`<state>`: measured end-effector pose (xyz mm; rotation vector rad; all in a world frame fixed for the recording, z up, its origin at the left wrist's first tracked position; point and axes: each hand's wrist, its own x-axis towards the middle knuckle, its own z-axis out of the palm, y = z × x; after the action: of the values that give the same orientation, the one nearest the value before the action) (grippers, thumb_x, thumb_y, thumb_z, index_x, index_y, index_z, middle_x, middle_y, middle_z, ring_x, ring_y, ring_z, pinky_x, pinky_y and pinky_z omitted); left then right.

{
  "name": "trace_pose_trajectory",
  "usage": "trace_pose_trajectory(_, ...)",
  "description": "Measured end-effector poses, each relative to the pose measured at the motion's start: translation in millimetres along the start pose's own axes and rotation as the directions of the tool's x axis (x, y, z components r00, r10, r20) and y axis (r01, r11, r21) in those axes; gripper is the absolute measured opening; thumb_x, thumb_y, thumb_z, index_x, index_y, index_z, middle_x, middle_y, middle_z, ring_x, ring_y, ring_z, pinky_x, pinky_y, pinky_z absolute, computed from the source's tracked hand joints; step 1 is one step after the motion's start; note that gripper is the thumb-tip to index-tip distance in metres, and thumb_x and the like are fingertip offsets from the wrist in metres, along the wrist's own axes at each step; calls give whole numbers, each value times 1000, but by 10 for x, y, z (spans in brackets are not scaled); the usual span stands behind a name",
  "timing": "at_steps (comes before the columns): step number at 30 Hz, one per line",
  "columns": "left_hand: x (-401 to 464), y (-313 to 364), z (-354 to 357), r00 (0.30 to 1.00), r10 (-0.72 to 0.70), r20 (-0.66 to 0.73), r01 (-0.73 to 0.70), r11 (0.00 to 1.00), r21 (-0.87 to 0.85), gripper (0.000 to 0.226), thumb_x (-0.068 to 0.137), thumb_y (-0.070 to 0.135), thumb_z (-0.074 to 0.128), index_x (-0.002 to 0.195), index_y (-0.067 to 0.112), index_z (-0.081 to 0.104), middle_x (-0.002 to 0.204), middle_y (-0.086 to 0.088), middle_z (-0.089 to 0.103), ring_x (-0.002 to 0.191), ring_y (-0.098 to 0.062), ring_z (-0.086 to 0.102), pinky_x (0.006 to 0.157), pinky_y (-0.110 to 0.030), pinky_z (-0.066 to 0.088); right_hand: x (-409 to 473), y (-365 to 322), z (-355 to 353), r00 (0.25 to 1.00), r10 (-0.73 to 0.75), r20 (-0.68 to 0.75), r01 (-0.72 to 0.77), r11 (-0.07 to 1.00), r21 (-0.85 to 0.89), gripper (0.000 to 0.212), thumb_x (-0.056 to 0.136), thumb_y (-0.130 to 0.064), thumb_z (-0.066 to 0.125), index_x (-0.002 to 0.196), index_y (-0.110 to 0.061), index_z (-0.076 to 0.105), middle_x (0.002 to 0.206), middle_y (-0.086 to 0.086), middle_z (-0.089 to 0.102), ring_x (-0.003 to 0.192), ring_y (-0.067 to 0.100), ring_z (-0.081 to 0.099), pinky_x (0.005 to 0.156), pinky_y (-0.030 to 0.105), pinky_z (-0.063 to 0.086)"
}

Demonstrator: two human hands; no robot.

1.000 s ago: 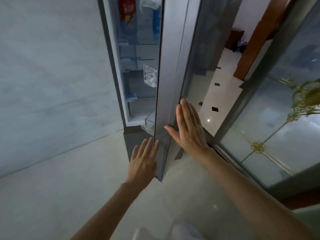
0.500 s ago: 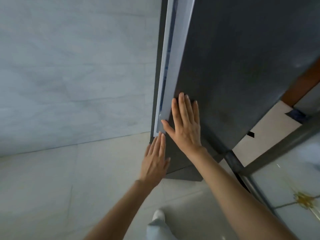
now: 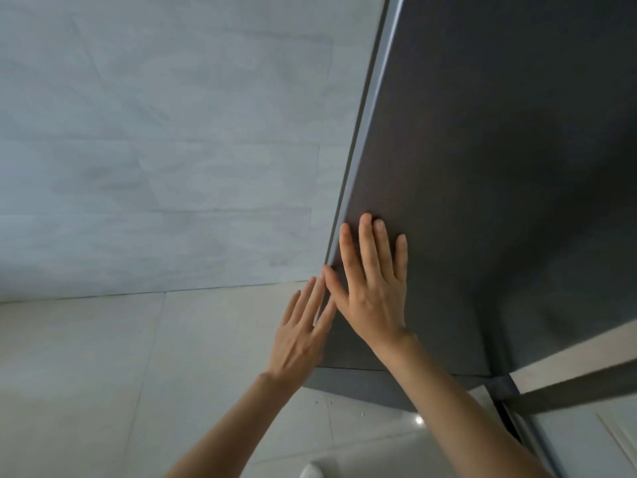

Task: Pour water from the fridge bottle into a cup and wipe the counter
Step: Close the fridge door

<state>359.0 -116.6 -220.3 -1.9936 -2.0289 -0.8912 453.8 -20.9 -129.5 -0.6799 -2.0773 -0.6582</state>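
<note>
At the very bottom edge of the view, a pale rounded shape, too cropped to identify, sits on the glossy light floor tiles. Two bare forearms rise from there toward the middle of the picture.

The left hand is flat and unclenched, fingers straight and close together, holding nothing. Its fingertips reach up along the lower left edge of the dark grey fridge door; whether they press the door's edge or just lie beside it cannot be told.

The right hand lies palm-down on the door's front face, just inside that same edge. Its fingers are straight, slightly fanned and pointing upward, the thumb stretched out to the left so that it meets the left hand's fingertips. It grips nothing; the palm appears flat against the surface.

The door fills the right half of the view. Its long axis runs upright, leaning rightward toward the top in this wide-angle view, and its lighter grey side edge forms a narrow strip from the hands up to the top of the frame. No gap shows along that edge. A horizontal seam crosses under the door near the wrists, with a further grey panel beneath.

Beyond, to the left, a pale grey tiled wall meets the floor. At lower right, a dark frame bar slants across lighter flooring.
</note>
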Motion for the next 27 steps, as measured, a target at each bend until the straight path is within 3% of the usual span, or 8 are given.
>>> trace_pose_trajectory(5,390,-268,102,1000,25,-12,-24,995,92,104,72,-6,72,152,11,7,157,-10,16,141,-32,26,112,-46,27,188,185,296,988,49,144,-42,998,-56,71,96,-35,56,151,-10,18,155,14,15,148,28,3,118,50,13)
trace_pose_trajectory(11,634,-454,239,991,134,25,-136,969,206,87,72,-9,66,148,8,27,158,-10,16,145,-30,18,115,-47,22,221,281,452,975,59,213,-22,985,-174,70,99,-36,50,153,-13,10,161,10,2,148,27,-2,119,49,13)
trace_pose_trajectory(14,645,-563,234,981,189,50,-195,955,221,93,70,-13,61,150,8,20,160,-9,4,147,-31,6,116,-48,16,225,243,440,970,71,231,-20,976,-216,70,100,-38,47,153,-13,9,161,9,-9,148,28,-2,119,49,15)
trace_pose_trajectory(19,684,-638,162,966,237,99,-251,953,172,95,67,-15,58,150,8,18,161,-8,-6,148,-31,2,115,-49,16,267,164,365,957,117,265,-38,957,-288,67,99,-37,49,152,-11,16,161,12,-1,148,29,1,118,50,18)
trace_pose_trajectory(23,658,-610,87,958,228,174,-245,966,85,84,76,0,65,150,10,26,161,-9,2,148,-32,6,115,-51,20,357,62,155,929,166,331,-83,965,-250,58,100,-34,46,149,-9,26,157,15,18,146,31,14,117,49,21)
trace_pose_trajectory(27,593,-571,-66,946,249,207,-252,968,-9,71,80,10,63,145,10,37,159,-14,16,147,-35,8,117,-53,20,285,-52,-65,882,342,324,-267,929,-256,52,101,-32,43,148,-9,33,155,15,26,145,31,20,117,47,24)
